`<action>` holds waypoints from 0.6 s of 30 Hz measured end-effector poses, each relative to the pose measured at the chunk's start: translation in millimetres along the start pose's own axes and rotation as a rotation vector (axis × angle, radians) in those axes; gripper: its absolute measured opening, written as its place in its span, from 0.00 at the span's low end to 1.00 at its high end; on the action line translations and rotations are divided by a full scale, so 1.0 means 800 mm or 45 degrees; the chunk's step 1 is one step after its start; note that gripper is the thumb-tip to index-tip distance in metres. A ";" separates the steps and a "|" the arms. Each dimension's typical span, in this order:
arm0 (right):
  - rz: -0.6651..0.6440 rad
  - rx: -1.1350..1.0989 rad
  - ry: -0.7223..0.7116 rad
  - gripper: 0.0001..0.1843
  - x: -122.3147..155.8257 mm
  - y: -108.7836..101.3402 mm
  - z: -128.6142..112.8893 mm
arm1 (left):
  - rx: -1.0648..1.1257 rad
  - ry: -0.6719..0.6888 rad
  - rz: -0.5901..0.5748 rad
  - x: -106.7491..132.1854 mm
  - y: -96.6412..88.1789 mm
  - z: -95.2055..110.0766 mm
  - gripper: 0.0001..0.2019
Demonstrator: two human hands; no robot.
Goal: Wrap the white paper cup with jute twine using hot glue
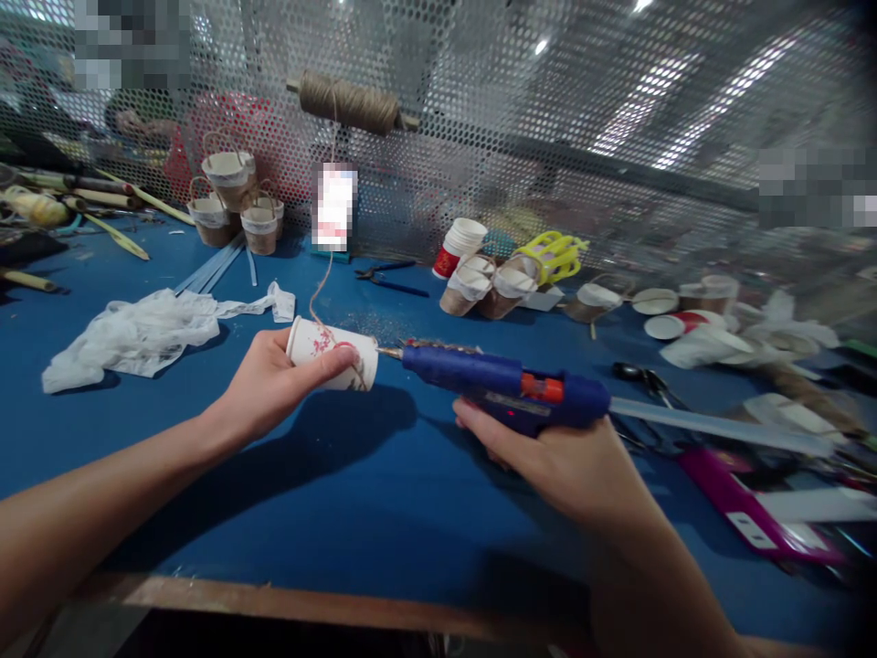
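My left hand (288, 373) is wrapped round a white paper cup (311, 343) with a pink-red print, tipped on its side above the table. A strand of twine (318, 291) runs up from the cup toward a spool (348, 102) mounted on the mesh. In my right hand (548, 452) is a blue hot glue gun (466, 367), closed round its handle, with an orange-red part on its body. Its metal nozzle points left at the cup's end and appears to touch or nearly touch it. A long translucent glue stick (719, 425) sticks out of the gun's back.
White lace fabric (147, 334) lies at the left. Small twine-handled baskets (229, 178) stand behind it. Pliers (392, 277) lie near the perforated metal screen (411, 201). Stacked cups (460, 245) and wrapped cups sit at the back right. A purple box (754, 507) and tools crowd the right.
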State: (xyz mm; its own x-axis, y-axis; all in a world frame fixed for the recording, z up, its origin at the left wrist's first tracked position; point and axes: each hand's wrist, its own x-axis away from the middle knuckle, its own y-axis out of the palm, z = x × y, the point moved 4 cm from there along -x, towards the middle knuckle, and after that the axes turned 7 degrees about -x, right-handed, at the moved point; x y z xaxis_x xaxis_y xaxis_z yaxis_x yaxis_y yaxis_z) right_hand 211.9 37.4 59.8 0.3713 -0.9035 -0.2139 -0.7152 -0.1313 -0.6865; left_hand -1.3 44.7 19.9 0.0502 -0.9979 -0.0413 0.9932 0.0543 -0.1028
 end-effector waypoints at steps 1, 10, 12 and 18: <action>0.011 -0.016 0.066 0.11 -0.001 -0.001 0.001 | 0.012 0.000 -0.011 0.000 0.001 0.000 0.09; -0.153 -0.378 0.254 0.16 -0.014 0.012 0.002 | 0.140 -0.047 -0.011 0.001 0.004 0.002 0.09; -0.176 -0.404 0.258 0.15 -0.014 0.013 0.004 | 0.177 -0.063 -0.016 0.000 0.004 0.002 0.08; -0.191 -0.328 0.241 0.16 -0.009 0.012 0.004 | 0.284 -0.170 -0.022 -0.001 0.005 0.001 0.08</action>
State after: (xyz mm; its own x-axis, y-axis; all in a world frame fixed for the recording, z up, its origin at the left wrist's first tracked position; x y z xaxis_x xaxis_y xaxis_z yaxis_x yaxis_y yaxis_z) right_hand 204.2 44.3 52.2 0.3844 -0.9228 0.0249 -0.7960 -0.3449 -0.4974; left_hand 3.0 45.9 19.9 0.0317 -0.9953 0.0915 0.9919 0.0426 0.1198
